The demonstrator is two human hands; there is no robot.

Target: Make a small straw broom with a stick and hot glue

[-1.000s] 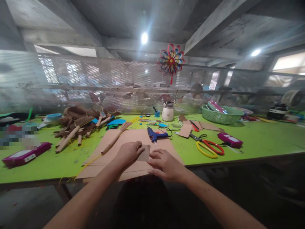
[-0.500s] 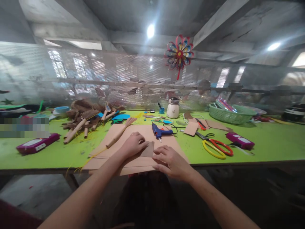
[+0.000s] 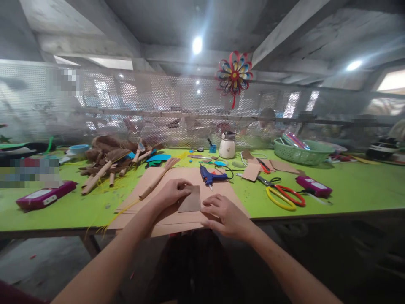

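A: Where's the card?
B: Small grey-brown card lies flat on the kraft sheets, close to the table's near edge. Sheets stick out slightly past that edge.
A: Left hand?
B: Left hand is at the card's left side, fingers curled, thumb by its upper part. Can't tell if it's pinching or just resting.
A: Right?
B: Right hand is loosely spread, thumb apart from the fingers. Fingertips at the card's right side, low down. Contact unclear.
A: What else is on the sheets?
B: Blue glue gun beyond the card, nozzle toward the near edge. Paper tube with a frayed end lies slanted, left of it.
A: Right of the sheets?
B: Scissors, one yellow handle loop, one red, toward the near edge. Purple box just beside. Green basket near the far edge.
A: Left?
B: Heap of brown paper rolls toward the far edge, second purple box nearer the left end.
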